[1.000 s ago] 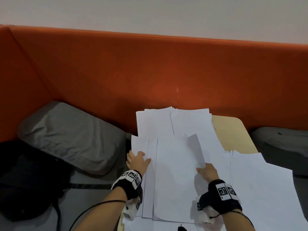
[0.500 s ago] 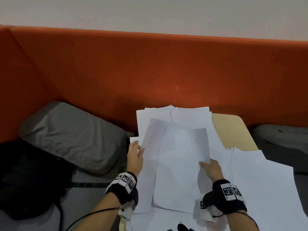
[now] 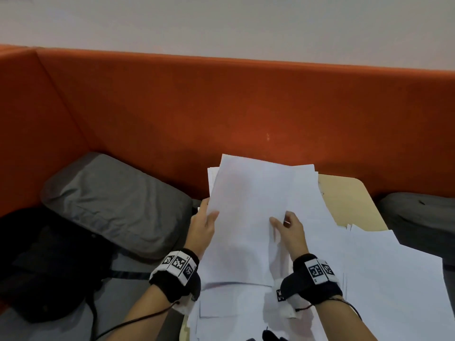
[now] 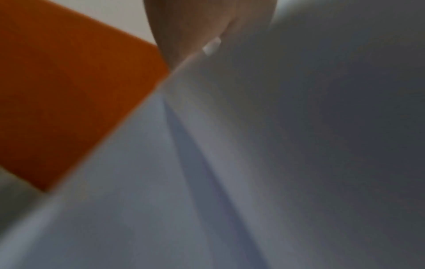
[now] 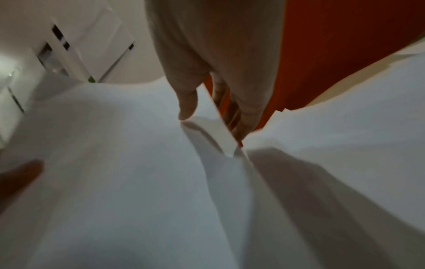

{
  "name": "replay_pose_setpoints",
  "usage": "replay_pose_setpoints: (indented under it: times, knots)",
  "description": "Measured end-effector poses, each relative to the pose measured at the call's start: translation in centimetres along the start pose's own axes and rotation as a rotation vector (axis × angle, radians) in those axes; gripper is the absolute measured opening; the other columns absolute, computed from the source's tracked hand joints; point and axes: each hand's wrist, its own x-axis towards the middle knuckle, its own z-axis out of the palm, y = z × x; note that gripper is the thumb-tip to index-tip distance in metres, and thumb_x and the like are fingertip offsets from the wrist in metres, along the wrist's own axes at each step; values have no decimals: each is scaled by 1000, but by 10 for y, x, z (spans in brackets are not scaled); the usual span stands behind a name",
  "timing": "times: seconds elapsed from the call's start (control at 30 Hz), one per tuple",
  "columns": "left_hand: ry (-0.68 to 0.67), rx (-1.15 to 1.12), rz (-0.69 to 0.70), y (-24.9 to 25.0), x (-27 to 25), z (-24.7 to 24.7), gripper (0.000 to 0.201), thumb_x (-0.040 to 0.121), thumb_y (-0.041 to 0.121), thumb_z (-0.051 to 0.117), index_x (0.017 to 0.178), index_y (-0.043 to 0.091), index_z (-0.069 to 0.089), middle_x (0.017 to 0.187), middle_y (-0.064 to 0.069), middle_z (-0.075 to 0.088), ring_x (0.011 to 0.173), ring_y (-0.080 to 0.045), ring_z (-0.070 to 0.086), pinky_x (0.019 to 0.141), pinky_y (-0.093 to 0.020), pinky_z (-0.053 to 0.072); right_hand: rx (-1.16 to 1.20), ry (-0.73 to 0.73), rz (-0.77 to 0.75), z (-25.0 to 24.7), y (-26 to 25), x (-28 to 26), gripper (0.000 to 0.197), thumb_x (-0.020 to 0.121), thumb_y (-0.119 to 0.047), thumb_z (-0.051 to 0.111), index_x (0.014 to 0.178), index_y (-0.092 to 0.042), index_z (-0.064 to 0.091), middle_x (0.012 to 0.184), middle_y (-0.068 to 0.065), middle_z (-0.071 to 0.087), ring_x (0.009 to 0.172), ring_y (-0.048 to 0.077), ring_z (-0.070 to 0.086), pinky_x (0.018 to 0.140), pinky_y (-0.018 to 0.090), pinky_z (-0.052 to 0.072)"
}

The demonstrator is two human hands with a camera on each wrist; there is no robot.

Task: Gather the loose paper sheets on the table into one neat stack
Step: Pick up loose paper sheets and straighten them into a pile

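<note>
Squaring a lifted bundle of sheets

My left hand [image 3: 204, 226] and right hand [image 3: 289, 227] pinched the raised sheets [image 3: 248, 205] above the tabletop [image 3: 344, 195]; I judged tapping their edges would align them best.

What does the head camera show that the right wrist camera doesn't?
Only the head view shows the left hand gripping the lifted sheets, the grey cushion, the black bag and loose sheets spread over the table. Only the right wrist view shows the thumb pinching the sheets' edge close up. Both show the right hand, white paper and the orange backrest.
</note>
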Motion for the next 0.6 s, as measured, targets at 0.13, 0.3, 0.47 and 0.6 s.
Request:
replay_pose_setpoints:
  times: [0.13,0.3,0.47,0.6]
  knots:
    - [85,-106,220,43,9,-18,25,88,13,50,113,15,49,102,13,61,92,16,59,81,-5,45,181,-33,-92,-11,-39,9,59,82,-18,70,132,-14,38,126,1,51,117,17,50,102,36,42]
    - [138,-202,310,69,14,-14,19,89,3,53,104,13,48,95,9,58,85,13,59,78,-5,45,259,-123,-248,-22,-90,2,22,84,-3,64,105,-8,61,95,2,71,81,7,69,71,18,54]
    - [187,-360,245,69,14,-9,28,82,12,65,103,23,50,98,6,61,87,4,63,82,-16,52,269,-120,-253,-24,-87,-6,17,79,-2,68,96,-7,67,82,-4,73,74,9,68,65,18,53]
    - [213,-392,164,64,9,-1,32,85,-3,59,99,25,52,95,5,63,81,4,65,73,-15,54,219,-178,-165,-15,-68,-15,10,78,-3,70,83,-11,69,75,-6,73,70,9,68,59,15,52]
